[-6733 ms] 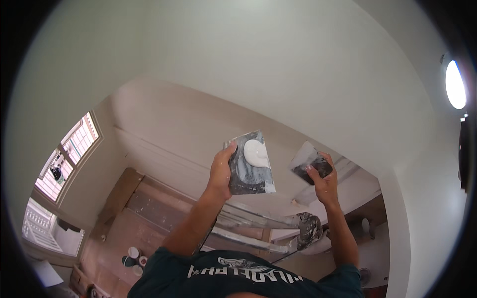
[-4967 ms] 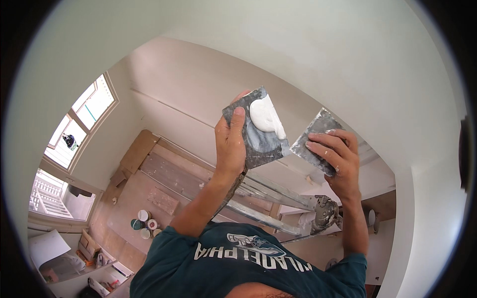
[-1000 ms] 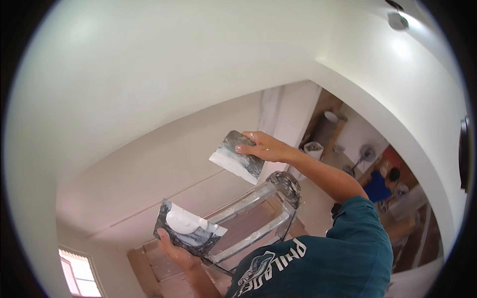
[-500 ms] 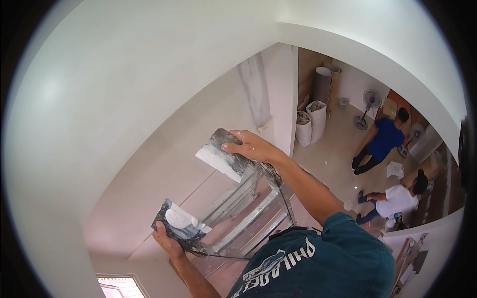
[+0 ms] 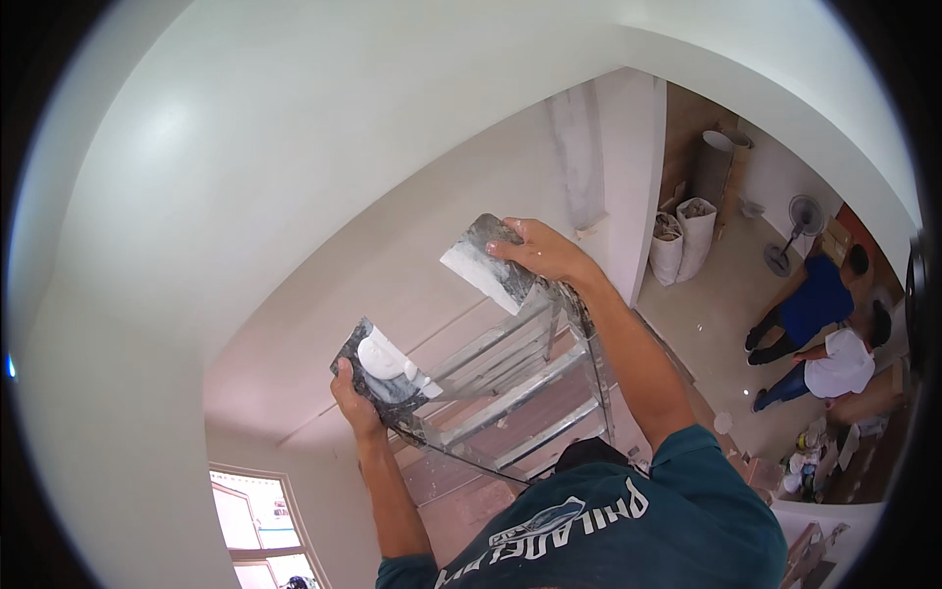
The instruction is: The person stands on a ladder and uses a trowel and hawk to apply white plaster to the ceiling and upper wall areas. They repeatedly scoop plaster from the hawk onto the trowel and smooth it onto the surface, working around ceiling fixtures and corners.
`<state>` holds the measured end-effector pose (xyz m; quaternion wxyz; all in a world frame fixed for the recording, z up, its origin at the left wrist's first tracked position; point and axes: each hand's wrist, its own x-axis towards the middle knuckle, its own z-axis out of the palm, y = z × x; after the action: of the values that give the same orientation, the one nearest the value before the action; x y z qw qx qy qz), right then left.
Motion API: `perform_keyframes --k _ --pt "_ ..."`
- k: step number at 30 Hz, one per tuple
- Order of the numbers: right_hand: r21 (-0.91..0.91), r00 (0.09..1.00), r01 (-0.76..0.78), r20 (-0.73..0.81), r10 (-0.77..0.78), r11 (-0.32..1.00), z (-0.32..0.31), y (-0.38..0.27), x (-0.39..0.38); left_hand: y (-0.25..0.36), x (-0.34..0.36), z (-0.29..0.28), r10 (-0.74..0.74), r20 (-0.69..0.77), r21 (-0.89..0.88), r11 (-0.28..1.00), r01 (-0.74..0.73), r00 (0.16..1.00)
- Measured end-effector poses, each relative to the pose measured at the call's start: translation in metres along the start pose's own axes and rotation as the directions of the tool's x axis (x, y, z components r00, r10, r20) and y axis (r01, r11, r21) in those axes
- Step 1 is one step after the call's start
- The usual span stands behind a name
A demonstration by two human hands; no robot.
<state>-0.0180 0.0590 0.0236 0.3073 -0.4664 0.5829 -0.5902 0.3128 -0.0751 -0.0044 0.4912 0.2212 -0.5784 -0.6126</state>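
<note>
My left hand (image 5: pixel 355 401) is closed on the edge of a wide, flat putty knife (image 5: pixel 400 389). A thick white lump of putty (image 5: pixel 383 357) sits on its grey, stained blade. Higher and to the right, my right hand (image 5: pixel 548 253) grips a second broad putty knife (image 5: pixel 487 236), its thumb across the face. White putty coats the lower left side of that blade. The two blades are apart from each other, and neither visibly touches the pale wall. Below them stands a spattered metal stepladder (image 5: pixel 535 395), partly covered by my arms and body.
A smooth pale surface (image 5: pixel 324 147) curves over the upper left. At right, on the floor below, are a person in blue (image 5: pixel 816 296), a person in white (image 5: pixel 844 365), a standing fan (image 5: pixel 805 214) and filled sacks (image 5: pixel 695 236). A window (image 5: pixel 257 525) shows lower left.
The view has shifted, so my hands, both knives and the room sit higher and further right. Both hands keep their grip. The two people below now appear closer together.
</note>
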Motion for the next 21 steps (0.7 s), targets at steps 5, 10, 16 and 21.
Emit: perform_keyframes --k 5,10,16,21 --pt "-0.001 0.999 0.021 0.026 -0.021 1.0 0.0 0.005 -0.002 -0.005 0.002 -0.007 0.047 -0.025 0.028 0.999 -0.046 0.999" --pt "-0.199 0.987 0.119 -0.081 -0.137 0.973 -0.009 0.017 0.005 -0.014 0.006 -0.002 0.024 0.039 0.037 0.999 -0.026 0.999" --pt "-0.305 0.989 0.008 -0.14 -0.053 0.952 -0.015 0.018 0.008 -0.004 0.0 0.015 -0.083 -0.014 -0.078 0.994 0.082 0.996" --pt "-0.239 0.986 0.006 -0.158 -0.045 0.971 -0.01 0.021 0.005 -0.005 -0.002 0.013 -0.065 -0.018 -0.1 0.993 0.063 0.998"
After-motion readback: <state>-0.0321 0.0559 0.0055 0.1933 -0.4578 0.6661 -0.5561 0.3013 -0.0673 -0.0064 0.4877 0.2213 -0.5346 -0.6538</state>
